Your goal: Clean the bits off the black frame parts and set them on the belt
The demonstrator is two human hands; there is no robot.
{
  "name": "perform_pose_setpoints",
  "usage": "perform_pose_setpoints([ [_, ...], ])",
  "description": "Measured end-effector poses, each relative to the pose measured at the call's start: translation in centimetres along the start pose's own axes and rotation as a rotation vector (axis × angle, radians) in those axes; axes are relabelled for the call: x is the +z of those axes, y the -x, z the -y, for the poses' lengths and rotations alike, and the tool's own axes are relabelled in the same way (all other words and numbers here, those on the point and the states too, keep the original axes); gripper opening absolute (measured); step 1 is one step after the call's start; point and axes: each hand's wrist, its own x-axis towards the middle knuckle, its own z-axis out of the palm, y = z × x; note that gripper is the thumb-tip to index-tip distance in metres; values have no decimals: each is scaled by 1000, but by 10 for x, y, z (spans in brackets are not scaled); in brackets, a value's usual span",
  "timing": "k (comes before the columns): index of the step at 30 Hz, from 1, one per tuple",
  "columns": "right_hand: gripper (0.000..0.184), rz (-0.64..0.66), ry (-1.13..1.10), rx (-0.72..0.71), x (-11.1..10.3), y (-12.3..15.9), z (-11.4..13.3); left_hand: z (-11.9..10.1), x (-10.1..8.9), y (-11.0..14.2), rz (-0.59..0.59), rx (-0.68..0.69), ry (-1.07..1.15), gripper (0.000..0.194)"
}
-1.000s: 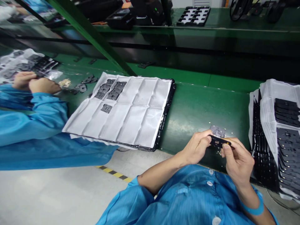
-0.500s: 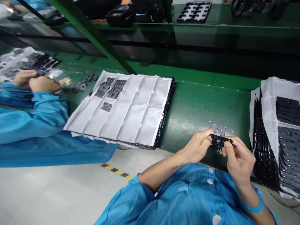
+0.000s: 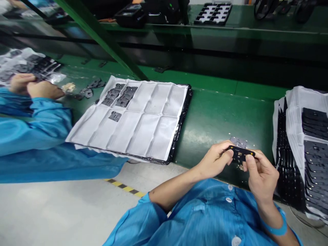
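Note:
Between my two hands is a flat black plate (image 3: pixel 240 153) with small yellow marks and cut-outs, held above the green bench. My left hand (image 3: pixel 219 157) pinches its left end, thumb on top. At the right end, my right hand (image 3: pixel 261 172) grips it between thumb and fingers. Just behind the plate, a greyish flat piece (image 3: pixel 238 141) lies on the bench, partly covered by my hands. Tiny pale bits (image 3: pixel 240 167) are scattered below the plate.
Left of my hands lies a tray (image 3: pixel 138 135) lined with white sheet, several dark plates in its far-left compartments. Stacked trays (image 3: pixel 289 160) with black plates stand at the right. A co-worker's hands (image 3: pixel 43 89) work at the far left. A green post (image 3: pixel 102 37) slants over the bench.
The black plate has tilted so that more of its face shows. My left thumb has shifted slightly along its left end. The co-worker's hands have moved a little to the left.

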Motion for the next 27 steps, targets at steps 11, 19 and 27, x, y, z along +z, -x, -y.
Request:
perform_pose_setpoints([
  [11,11,36,34,-54,1,1,0,13,11,-3,-66,-55,240,51],
  [19,10,13,44,-39,1,5,-2,15,10,0,-50,-21,223,47],
  [27,12,64,33,-60,-1,4,0,13,11,2,-73,-40,260,51],
])
